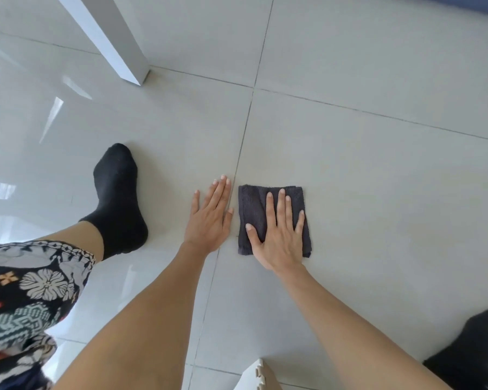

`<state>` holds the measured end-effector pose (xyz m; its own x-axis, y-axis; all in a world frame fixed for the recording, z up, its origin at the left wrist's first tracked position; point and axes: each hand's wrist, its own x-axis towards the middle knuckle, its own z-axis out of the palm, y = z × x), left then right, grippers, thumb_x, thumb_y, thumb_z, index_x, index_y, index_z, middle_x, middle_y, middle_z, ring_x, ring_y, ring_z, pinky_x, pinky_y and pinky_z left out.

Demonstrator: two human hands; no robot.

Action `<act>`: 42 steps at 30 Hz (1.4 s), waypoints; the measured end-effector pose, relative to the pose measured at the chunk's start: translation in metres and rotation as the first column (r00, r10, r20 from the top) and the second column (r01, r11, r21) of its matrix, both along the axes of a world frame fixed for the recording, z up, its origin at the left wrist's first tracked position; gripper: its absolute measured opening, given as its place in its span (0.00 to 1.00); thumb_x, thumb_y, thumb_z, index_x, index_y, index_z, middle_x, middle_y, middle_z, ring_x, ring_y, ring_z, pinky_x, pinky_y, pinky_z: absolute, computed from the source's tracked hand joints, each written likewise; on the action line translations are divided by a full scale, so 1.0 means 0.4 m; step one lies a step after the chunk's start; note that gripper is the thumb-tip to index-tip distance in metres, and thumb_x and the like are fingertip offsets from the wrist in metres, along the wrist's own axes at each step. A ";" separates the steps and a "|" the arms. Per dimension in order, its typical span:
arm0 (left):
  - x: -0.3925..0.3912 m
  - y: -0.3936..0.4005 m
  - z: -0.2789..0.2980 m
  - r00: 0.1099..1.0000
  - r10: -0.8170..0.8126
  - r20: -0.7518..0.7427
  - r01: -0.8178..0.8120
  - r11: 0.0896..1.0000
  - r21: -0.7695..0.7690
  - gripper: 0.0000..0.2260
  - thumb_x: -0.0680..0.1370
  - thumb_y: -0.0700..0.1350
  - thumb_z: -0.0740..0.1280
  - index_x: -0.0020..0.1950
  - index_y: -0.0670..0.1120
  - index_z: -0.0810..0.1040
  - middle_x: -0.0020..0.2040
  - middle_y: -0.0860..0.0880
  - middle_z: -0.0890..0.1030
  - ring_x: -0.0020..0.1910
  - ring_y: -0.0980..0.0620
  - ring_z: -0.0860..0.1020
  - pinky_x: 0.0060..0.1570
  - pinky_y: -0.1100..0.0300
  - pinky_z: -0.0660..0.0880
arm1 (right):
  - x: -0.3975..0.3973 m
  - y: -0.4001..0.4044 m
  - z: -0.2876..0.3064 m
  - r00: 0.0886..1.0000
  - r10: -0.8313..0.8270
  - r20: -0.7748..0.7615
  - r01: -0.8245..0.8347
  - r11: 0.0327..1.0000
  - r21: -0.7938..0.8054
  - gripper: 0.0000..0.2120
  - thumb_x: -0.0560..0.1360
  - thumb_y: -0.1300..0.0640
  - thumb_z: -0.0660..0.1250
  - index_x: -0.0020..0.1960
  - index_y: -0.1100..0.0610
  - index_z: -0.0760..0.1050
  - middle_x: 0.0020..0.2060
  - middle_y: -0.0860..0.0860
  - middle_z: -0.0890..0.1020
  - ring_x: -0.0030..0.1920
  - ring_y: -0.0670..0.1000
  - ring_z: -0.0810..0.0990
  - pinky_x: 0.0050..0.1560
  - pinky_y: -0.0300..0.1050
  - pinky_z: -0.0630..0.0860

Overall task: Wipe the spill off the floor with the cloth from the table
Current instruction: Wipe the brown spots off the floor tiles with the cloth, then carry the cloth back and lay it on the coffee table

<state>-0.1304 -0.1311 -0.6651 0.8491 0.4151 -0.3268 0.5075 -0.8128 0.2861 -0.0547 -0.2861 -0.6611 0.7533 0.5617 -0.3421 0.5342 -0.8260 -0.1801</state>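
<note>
Tiled floor (378,170), 1 dark cloth (254,209) under flat R hand (279,235), L hand (212,218) flat beside, 2 hands open, nothing gripped.

no readable text, label, brand or number shows anywhere (the patterned shorts (26,288) at the lower left edge carry flowers and shapes, not letters).

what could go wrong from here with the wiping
1. The glossy floor looks slick, and the left hand braces flat on bare tile, so it might slide under weight.
2. The right hand presses the folded cloth with an open palm, so it may bunch or slip out.
3. No spill is visible, so a wet patch could be missed.
</note>
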 end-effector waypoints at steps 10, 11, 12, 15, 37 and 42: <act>0.122 0.001 0.097 0.996 0.057 0.075 -0.052 0.996 -0.071 0.19 0.79 0.53 0.58 0.64 0.42 0.72 0.64 0.45 0.71 0.61 0.44 0.72 0.62 0.53 0.66 | 0.175 -0.025 0.093 1.000 0.015 -0.006 -0.014 0.988 0.156 0.23 0.81 0.54 0.55 0.75 0.55 0.62 0.73 0.55 0.65 0.72 0.56 0.65 0.70 0.52 0.63; 0.141 -0.004 0.106 0.998 0.036 0.045 -0.032 0.996 -0.089 0.20 0.79 0.54 0.59 0.63 0.42 0.73 0.63 0.45 0.71 0.60 0.45 0.72 0.61 0.53 0.68 | 0.201 -0.023 0.099 0.998 0.039 -0.056 -0.032 0.992 0.125 0.23 0.80 0.56 0.57 0.75 0.55 0.61 0.72 0.54 0.66 0.71 0.56 0.66 0.70 0.51 0.63; 0.158 -0.009 0.114 1.000 0.014 0.007 -0.013 0.995 -0.103 0.21 0.79 0.55 0.59 0.63 0.41 0.72 0.63 0.45 0.70 0.60 0.45 0.72 0.60 0.52 0.69 | 0.225 -0.020 0.105 0.992 0.075 -0.100 -0.066 0.994 0.091 0.24 0.80 0.57 0.58 0.75 0.55 0.61 0.70 0.53 0.67 0.69 0.56 0.67 0.69 0.50 0.64; 0.196 -0.018 0.132 0.996 -0.015 -0.090 0.007 0.996 -0.089 0.23 0.77 0.56 0.63 0.64 0.41 0.70 0.62 0.44 0.70 0.60 0.45 0.72 0.59 0.51 0.71 | 0.267 -0.006 0.123 0.972 0.182 -0.148 -0.181 0.983 0.018 0.24 0.78 0.60 0.60 0.74 0.55 0.62 0.66 0.54 0.69 0.64 0.58 0.70 0.63 0.50 0.68; 0.171 -0.001 0.427 0.924 -0.081 -0.374 0.012 0.983 -0.183 0.13 0.74 0.47 0.67 0.52 0.40 0.80 0.47 0.43 0.80 0.47 0.43 0.78 0.39 0.57 0.70 | 0.301 -0.012 0.401 0.954 -0.019 -0.299 0.018 1.000 -0.006 0.07 0.69 0.61 0.70 0.43 0.50 0.79 0.50 0.52 0.81 0.49 0.54 0.80 0.51 0.46 0.78; 0.184 0.058 0.593 0.965 -0.020 -0.263 -0.013 0.992 -0.125 0.12 0.72 0.48 0.69 0.48 0.40 0.82 0.30 0.50 0.71 0.39 0.46 0.74 0.37 0.58 0.69 | 0.325 0.040 0.578 0.980 0.033 -0.195 -0.009 0.992 0.125 0.06 0.70 0.61 0.69 0.45 0.51 0.80 0.48 0.52 0.82 0.50 0.54 0.79 0.50 0.46 0.77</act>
<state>-0.0568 -0.1081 -0.4278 0.7277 0.3541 -0.5874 0.5755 -0.7812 0.2420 0.0755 -0.2702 -0.4300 0.6659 0.6237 -0.4094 0.4956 -0.7800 -0.3821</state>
